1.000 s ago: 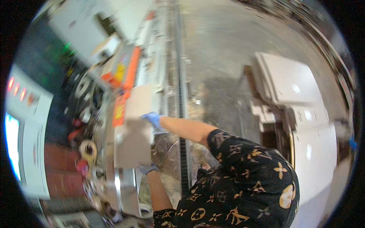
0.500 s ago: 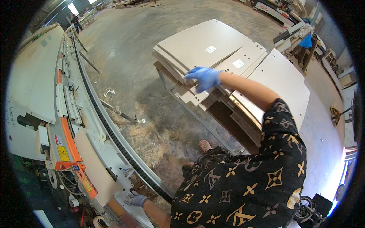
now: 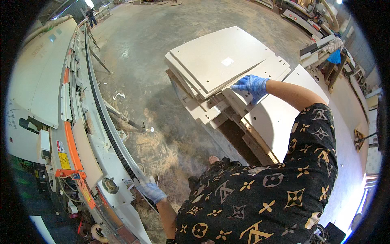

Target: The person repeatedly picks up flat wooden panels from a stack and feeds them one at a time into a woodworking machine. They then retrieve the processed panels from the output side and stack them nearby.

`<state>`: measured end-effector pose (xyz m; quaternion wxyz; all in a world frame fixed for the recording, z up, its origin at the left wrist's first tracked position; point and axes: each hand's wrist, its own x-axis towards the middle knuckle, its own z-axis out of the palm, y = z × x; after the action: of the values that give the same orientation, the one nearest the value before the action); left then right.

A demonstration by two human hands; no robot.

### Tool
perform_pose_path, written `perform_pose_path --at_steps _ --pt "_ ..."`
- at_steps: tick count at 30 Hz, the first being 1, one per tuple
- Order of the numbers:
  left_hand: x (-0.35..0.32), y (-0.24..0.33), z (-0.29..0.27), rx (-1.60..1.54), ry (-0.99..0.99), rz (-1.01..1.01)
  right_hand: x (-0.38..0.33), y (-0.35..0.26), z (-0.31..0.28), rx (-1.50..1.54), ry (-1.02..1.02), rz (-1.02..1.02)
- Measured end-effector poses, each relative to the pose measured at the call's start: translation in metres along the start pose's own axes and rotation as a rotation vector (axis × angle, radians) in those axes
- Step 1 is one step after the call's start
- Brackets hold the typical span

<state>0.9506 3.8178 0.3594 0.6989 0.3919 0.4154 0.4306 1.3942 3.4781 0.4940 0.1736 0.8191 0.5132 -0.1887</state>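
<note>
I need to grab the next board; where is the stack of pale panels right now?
In the head view, the panel stack sits upper centre-right on the floor, under the gloved right hand.

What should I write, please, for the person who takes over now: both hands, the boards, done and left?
Right hand: gloved, flat on the top of the stack of pale boards, fingers at a board's edge; no board lifted yet.
Left hand: gloved, resting on the edge of the long machine.
Done: cannot tell from this view.
Left: the stack is several boards high.

R hand (image 3: 252,86) outstretched, gloved fingers spread flat; L hand (image 3: 149,189) low, fingers curled
</note>
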Motion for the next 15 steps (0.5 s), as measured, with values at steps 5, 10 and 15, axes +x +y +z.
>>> perform_pose_path --at_steps 5,10,15 --pt "-0.04 -0.009 0.044 -0.094 -0.397 -0.31 0.005 -0.071 -0.035 0.046 0.301 -0.239" --pt "-0.072 -0.011 0.086 -0.017 -0.85 -0.562 0.033 -0.222 -0.06 0.202 0.583 -0.659" --pt "-0.065 0.003 0.016 -0.115 -0.6 -0.26 0.059 -0.328 -0.067 0.078 0.559 -0.959"
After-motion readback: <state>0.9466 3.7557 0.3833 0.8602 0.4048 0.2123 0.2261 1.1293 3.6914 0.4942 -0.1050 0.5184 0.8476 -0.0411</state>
